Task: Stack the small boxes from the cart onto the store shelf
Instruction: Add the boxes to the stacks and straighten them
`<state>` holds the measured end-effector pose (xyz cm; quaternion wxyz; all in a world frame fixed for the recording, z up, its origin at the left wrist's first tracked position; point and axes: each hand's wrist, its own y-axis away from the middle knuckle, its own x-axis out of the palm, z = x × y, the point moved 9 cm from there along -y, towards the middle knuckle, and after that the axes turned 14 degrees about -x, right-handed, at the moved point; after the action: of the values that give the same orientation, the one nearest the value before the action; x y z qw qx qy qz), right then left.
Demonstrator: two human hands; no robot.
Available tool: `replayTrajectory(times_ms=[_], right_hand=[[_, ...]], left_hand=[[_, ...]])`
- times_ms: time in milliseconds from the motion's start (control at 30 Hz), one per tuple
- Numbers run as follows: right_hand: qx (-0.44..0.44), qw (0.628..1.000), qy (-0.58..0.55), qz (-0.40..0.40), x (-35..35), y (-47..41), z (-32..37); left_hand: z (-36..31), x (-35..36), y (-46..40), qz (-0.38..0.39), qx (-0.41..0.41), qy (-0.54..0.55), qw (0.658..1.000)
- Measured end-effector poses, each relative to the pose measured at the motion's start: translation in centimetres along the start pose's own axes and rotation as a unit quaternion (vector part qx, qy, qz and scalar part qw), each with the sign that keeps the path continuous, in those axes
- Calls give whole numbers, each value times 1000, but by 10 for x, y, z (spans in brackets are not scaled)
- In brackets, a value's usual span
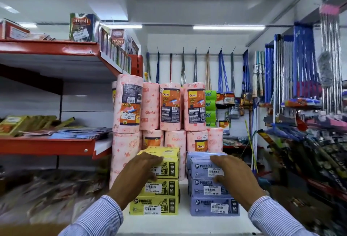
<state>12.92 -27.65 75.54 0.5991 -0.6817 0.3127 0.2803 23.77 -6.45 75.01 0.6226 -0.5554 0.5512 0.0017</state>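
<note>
Left hand (138, 174) on yellow boxes (159, 204), right hand (232, 175) seemingly on blue boxes (212, 205).

"Miracle" on boxes (211, 188), "Gala" on rolls (194, 107)

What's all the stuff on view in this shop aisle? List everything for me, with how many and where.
yellow boxes: three high, yellow, left stack on the white shelf
blue boxes: three high, lavender-blue, right stack beside the yellow one
kitchen towel rolls: about ten visible, pink, two tiers behind the boxes
green packs: about four, green, stacked right of the rolls
mops and brooms: many, mostly blue, hanging on the back and right walls
red shelves: two, red-edged, left side, holding cartons and flat packets
left hand: one, resting on the upper yellow boxes
right hand: one, resting on the upper blue boxes
striped sleeves: two, blue-white, bottom corners
</note>
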Motion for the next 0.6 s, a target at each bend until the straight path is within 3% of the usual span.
replayTrajectory(times_ms=[100, 233, 367, 600], right_hand=[[-20, 998, -36, -42, 6, 9, 26], [-98, 986, -25, -136, 22, 15, 89], [-147, 980, -15, -135, 57, 1, 136], [-121, 985, -44, -118, 90, -23, 141]], left_hand=[[2, 1, 9, -16, 29, -14, 999], [14, 7, 32, -103, 55, -100, 988], [34, 31, 46, -110, 43, -129, 985], [56, 56, 40, -70, 40, -133, 988]])
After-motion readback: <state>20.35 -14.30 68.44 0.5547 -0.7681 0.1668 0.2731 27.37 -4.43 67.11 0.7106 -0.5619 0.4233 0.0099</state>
